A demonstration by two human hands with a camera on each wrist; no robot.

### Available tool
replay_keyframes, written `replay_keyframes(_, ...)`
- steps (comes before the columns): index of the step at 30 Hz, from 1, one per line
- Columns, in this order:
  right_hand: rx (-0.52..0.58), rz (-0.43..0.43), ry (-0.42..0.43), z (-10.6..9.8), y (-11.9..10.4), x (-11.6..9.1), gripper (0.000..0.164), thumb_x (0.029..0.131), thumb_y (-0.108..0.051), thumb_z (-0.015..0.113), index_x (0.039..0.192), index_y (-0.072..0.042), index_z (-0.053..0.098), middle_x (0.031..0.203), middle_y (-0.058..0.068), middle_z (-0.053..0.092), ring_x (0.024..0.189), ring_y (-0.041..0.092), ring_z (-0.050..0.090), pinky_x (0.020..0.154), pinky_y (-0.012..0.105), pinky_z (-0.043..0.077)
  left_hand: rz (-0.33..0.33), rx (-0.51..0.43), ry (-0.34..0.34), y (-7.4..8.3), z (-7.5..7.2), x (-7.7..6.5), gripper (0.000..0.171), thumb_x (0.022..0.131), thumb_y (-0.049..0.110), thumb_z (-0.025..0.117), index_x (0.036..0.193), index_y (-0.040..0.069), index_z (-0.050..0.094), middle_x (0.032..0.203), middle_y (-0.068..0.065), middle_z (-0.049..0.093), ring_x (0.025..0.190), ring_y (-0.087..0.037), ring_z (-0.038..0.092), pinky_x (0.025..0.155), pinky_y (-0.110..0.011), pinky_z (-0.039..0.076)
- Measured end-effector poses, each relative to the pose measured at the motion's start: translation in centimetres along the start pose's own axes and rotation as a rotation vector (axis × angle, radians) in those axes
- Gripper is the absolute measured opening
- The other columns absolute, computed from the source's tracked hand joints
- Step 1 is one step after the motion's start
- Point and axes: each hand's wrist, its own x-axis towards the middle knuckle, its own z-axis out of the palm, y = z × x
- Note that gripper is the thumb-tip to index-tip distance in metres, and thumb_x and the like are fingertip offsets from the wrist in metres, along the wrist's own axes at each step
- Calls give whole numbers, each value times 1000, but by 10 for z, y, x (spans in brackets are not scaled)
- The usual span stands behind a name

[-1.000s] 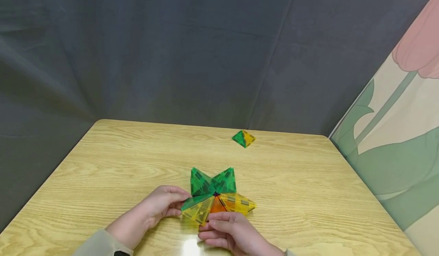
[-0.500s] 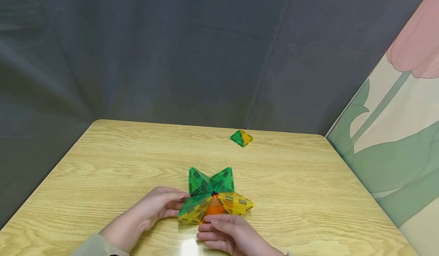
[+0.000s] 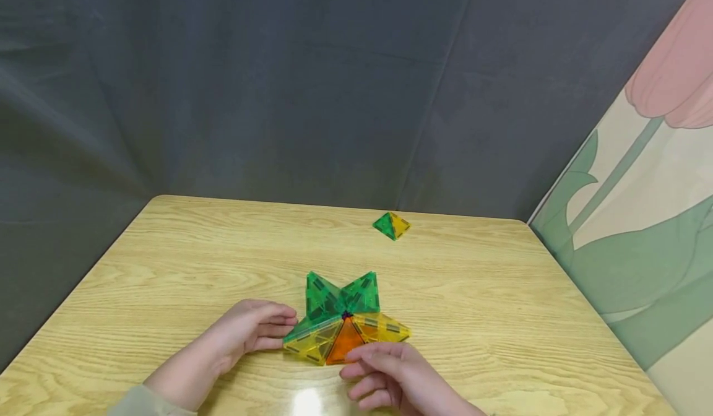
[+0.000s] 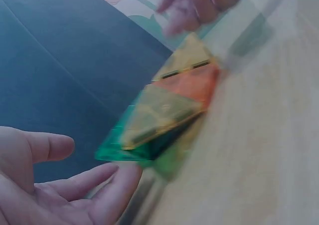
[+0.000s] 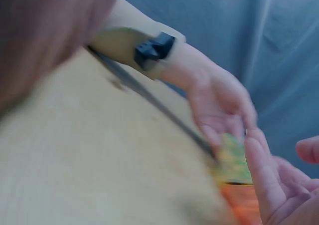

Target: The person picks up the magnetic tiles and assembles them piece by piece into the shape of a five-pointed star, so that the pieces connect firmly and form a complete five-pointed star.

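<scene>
A star-shaped build of translucent magnetic tiles sits on the table in the head view. It has green points (image 3: 361, 293) at the back, yellow tiles (image 3: 312, 345) at the front left, yellow ones at the right and an orange triangle tile (image 3: 344, 343) between. My left hand (image 3: 250, 329) is at the build's left, thumb and fingers apart; in the left wrist view its fingertips (image 4: 127, 175) lie close to the green corner, contact unclear. My right hand (image 3: 392, 372) is by the orange tile's right side, fingers loosely bent, gripping nothing; whether a fingertip touches is unclear.
A small green and yellow tile pyramid (image 3: 392, 225) stands near the back edge of the wooden table (image 3: 473, 304). Dark cloth (image 3: 312, 94) hangs behind, and a flower-patterned panel (image 3: 657, 267) stands along the right.
Both hands have drawn away from the build, left hand leftward, right hand rightward. The front left yellow tiles have shifted left and settled lower; the orange tile shows fully between its neighbours.
</scene>
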Motion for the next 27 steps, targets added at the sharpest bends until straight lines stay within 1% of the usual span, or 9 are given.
replay_keyframes(3, -57, -129, 33, -10, -26, -7, 30, 104, -18, 50, 118, 6, 62, 103, 13, 72, 82, 17, 71, 75, 31, 59, 58, 28, 32, 17, -5, -4, 46, 101, 24, 54, 124, -16, 56, 115, -21, 66, 104, -29, 65, 88, -37, 55)
replay_keyframes(6, -82, -253, 130, -28, -57, -8, 26, 106, -15, 47, 111, 2, 65, 101, 13, 72, 82, 20, 72, 77, 33, 59, 121, 30, 118, 41, -5, -3, 41, 103, 21, 50, 125, -13, 57, 119, -21, 65, 103, -25, 66, 88, -34, 55)
replay_keyframes(8, -97, -310, 209, -44, -76, -2, 27, 107, -14, 44, 113, 2, 65, 102, 13, 72, 86, 21, 72, 80, 34, 58, 172, 11, 144, 60, -2, 2, 40, 104, 18, 47, 126, -14, 56, 120, -20, 66, 102, -22, 67, 88, -33, 55)
replay_keyframes(10, -158, -342, 307, -62, -92, 7, 29, 107, -14, 44, 119, 6, 61, 108, 15, 70, 92, 21, 71, 83, 35, 57, 210, -16, 139, 80, 4, 12, 40, 105, 17, 45, 128, -14, 55, 121, -21, 65, 102, -22, 68, 89, -33, 54)
replay_keyframes(13, -292, -322, 454, -95, -110, 28, 40, 107, -16, 42, 135, 11, 48, 126, 24, 61, 110, 27, 65, 92, 36, 53, 232, -42, 56, 109, 21, 35, 42, 106, 18, 42, 133, -13, 52, 127, -23, 61, 111, -27, 65, 94, -36, 52)
replay_keyframes(16, -350, -220, 547, -130, -118, 50, 51, 108, -18, 39, 148, 12, 28, 146, 32, 39, 131, 35, 46, 107, 40, 41, 185, -21, -21, 132, 46, 62, 45, 107, 21, 41, 138, -11, 47, 134, -25, 56, 121, -31, 58, 100, -38, 48)
replay_keyframes(19, -350, -131, 598, -156, -121, 72, 59, 108, -19, 37, 153, 10, 12, 154, 34, 22, 140, 41, 31, 113, 45, 31, 106, 76, -65, 143, 72, 91, 51, 107, 26, 43, 143, -9, 41, 139, -24, 51, 127, -33, 52, 105, -39, 43)
replay_keyframes(23, -382, -93, 636, -171, -125, 98, 64, 108, -24, 38, 154, 8, 7, 156, 33, 17, 141, 41, 27, 113, 46, 32, -10, 247, -64, 144, 96, 129, 62, 106, 37, 44, 150, -6, 32, 147, -24, 42, 135, -35, 43, 110, -41, 37)
replay_keyframes(27, -396, -73, 663, -173, -128, 119, 65, 108, -28, 38, 155, 6, 9, 158, 29, 14, 143, 39, 23, 113, 44, 31, -88, 351, -16, 133, 100, 156, 68, 105, 47, 41, 156, 6, 25, 156, -21, 30, 141, -37, 33, 114, -47, 28)
